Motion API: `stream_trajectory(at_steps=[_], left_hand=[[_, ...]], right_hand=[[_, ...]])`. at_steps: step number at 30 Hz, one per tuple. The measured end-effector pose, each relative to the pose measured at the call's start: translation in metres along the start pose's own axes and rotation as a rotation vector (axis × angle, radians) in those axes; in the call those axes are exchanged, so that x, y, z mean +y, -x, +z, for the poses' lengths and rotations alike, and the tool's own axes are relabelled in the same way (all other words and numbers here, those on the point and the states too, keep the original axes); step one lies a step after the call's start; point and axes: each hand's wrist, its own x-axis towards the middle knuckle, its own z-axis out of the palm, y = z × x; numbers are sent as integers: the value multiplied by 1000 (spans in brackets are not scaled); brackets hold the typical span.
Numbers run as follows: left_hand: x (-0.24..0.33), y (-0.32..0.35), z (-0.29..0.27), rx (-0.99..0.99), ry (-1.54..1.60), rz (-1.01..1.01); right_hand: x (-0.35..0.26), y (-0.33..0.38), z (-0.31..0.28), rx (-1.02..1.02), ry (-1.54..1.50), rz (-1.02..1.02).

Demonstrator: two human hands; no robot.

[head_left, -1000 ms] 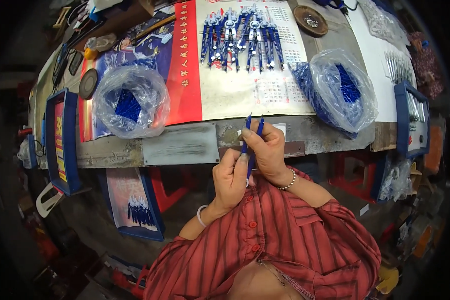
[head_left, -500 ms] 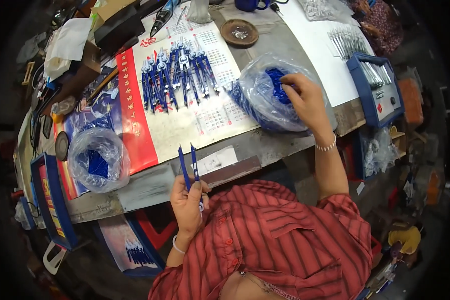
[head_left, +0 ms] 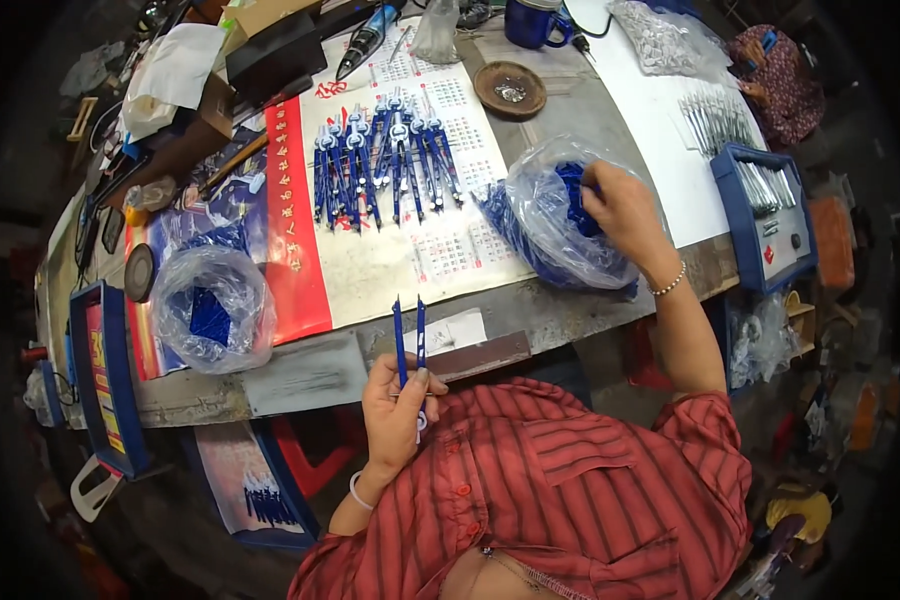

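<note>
A: Report the left hand.

B: The left hand (head_left: 395,405) is closed around a blue compass (head_left: 409,335), held upright close to the chest, just below the table edge (head_left: 490,325). The two legs point up and stand nearly parallel, a narrow gap between them.

A: And the right hand?

B: The right hand (head_left: 625,210) is inside the mouth of a clear plastic bag (head_left: 555,225) on the right part of the table. The fingers curl around blue parts (head_left: 570,190) in the bag (whether they actually grip one, I cannot tell). A beaded bracelet (head_left: 670,283) sits on that wrist.

A: Surrounding items?

B: A row of finished blue compasses (head_left: 380,165) lies on a calendar sheet (head_left: 410,250) with a red strip on its left side, well apart from both hands. A second clear bag (head_left: 210,310) with blue parts sits at the left of the table. Far side: a round brown dish (head_left: 510,90) and a blue mug (head_left: 532,22). At the right: a blue tray (head_left: 770,215) holding metal rods, just beside the right forearm.
</note>
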Motion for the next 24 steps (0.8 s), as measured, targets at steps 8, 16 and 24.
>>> stream_trajectory(at_steps=[8,16,24], left_hand=[[4,-4,3,14,11,-4],[4,-5,0,-40,34,-6],[1,-4,-5,-48,51,17]], right_hand=[[-70,13,-22,13,-1287,543],[-109,25,11,-131,-1813,645],[-181,32,25,-359,-1854,725]])
